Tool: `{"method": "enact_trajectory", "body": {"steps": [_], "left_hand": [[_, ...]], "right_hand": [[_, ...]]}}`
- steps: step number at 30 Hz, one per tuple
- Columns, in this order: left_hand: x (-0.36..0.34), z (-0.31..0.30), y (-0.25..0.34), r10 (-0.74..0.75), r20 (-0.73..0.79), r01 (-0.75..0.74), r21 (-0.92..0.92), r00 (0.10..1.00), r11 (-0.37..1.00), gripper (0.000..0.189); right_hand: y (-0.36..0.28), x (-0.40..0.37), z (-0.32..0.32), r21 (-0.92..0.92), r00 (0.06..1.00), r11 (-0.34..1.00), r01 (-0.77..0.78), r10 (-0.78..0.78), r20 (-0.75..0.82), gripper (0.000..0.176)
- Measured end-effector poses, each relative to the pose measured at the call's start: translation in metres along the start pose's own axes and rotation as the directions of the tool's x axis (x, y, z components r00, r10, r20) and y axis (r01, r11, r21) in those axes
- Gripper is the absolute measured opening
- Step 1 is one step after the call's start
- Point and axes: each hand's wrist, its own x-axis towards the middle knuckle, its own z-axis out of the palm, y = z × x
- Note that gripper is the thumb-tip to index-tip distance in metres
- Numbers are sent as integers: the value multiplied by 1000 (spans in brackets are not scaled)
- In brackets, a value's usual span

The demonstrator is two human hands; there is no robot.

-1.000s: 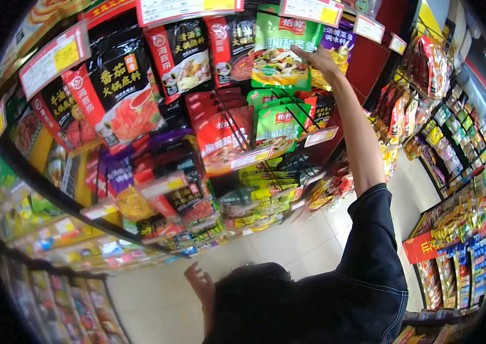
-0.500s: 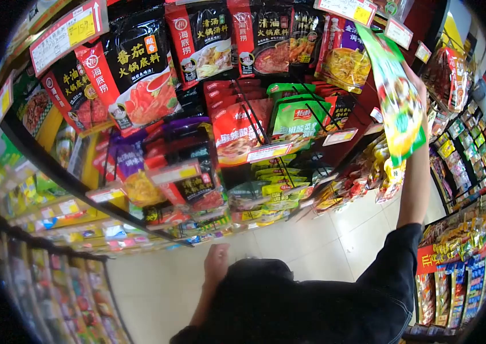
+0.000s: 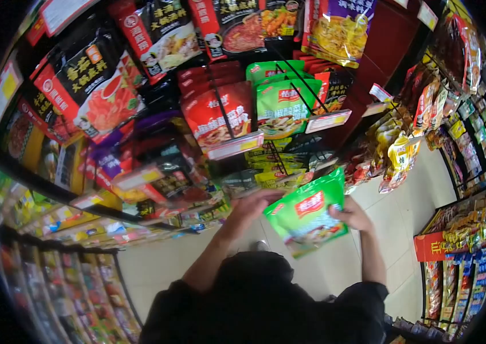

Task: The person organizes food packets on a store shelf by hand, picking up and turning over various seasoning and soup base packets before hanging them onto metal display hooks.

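Note:
My right hand [image 3: 356, 217] grips a green seasoning packet [image 3: 307, 221] by its right edge, thumb on the front. The packet hangs tilted in front of me, its red logo facing up toward the camera. My left hand [image 3: 247, 211] is at the packet's upper left corner, fingers stretched toward it and blurred, with nothing held in them. Just beyond, on hanging hooks, are similar green packets [image 3: 282, 109] and red packets [image 3: 218, 114].
Black and red hotpot soup base pouches [image 3: 95, 86] fill the upper shelf. Price tags [image 3: 328, 121] stick out on the hook ends. Snack packs [image 3: 400, 160] hang at right, above a tiled floor [image 3: 395, 223]. Another stocked rack [image 3: 65, 286] stands at lower left.
My right hand has brought the green packet down and left from the upper right, turning its front toward me. My left hand has risen and moved right, up to the packet.

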Motion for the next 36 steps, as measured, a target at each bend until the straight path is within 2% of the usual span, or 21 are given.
{"method": "enact_trajectory", "body": {"steps": [1,2,3,5,6,7,9,11,12,16,18,20,23,26,29,32,34,36], "left_hand": [[10,11,4,31,45,-37,126,998,991,39],[16,19,-5,-159,22,154,157,987,976,46],[23,23,-5,-98,8,95,152,995,984,47],[46,27,3,26,-13,-24,152,1000,988,49],[57,33,12,25,-72,-25,2,997,1000,49],[72,34,16,203,-92,-180,212,975,961,49],[93,38,35,214,-58,-197,215,975,957,47],[116,40,39,170,-112,-112,402,979,909,43],[130,42,34,219,-229,-118,386,948,915,37],[176,29,29,444,-234,-241,582,865,777,26],[188,33,36,493,-258,-289,556,831,779,22],[197,34,42,537,-278,-337,534,796,775,19],[204,34,53,530,-219,-296,631,819,717,18],[201,41,60,510,-194,-333,558,838,760,19],[202,34,56,514,-192,-262,684,836,681,19],[199,36,60,492,-195,-232,698,849,678,27],[205,35,52,527,-128,-323,663,840,676,33],[204,36,45,571,-115,-360,671,813,648,43]], "right_hand": [[-1,10,16,28,982,985,173,-170,-77,28],[-1,15,19,49,989,994,100,-94,-118,28],[-1,22,19,78,987,996,30,-17,-157,29],[-2,37,13,93,976,991,93,-72,-206,29],[-1,46,8,97,968,987,125,-100,-232,30],[0,56,2,85,961,985,150,-125,-247,30],[2,74,-9,54,946,979,196,-174,-273,30],[-1,89,-20,111,945,973,202,-164,-282,31],[3,99,-24,121,943,967,223,-183,-279,31],[11,134,-31,96,890,936,338,-286,-354,35],[5,145,-36,74,863,920,385,-330,-383,36],[4,154,-43,68,861,916,396,-344,-375,36],[8,162,-49,135,902,931,340,-283,-325,35],[15,168,-52,153,896,918,367,-305,-322,34],[12,166,-51,99,875,909,405,-353,-333,35],[16,166,-54,77,880,921,382,-338,-334,35],[25,164,-56,87,884,926,366,-317,-344,33],[25,154,-61,159,913,950,267,-197,-357,29]]}}
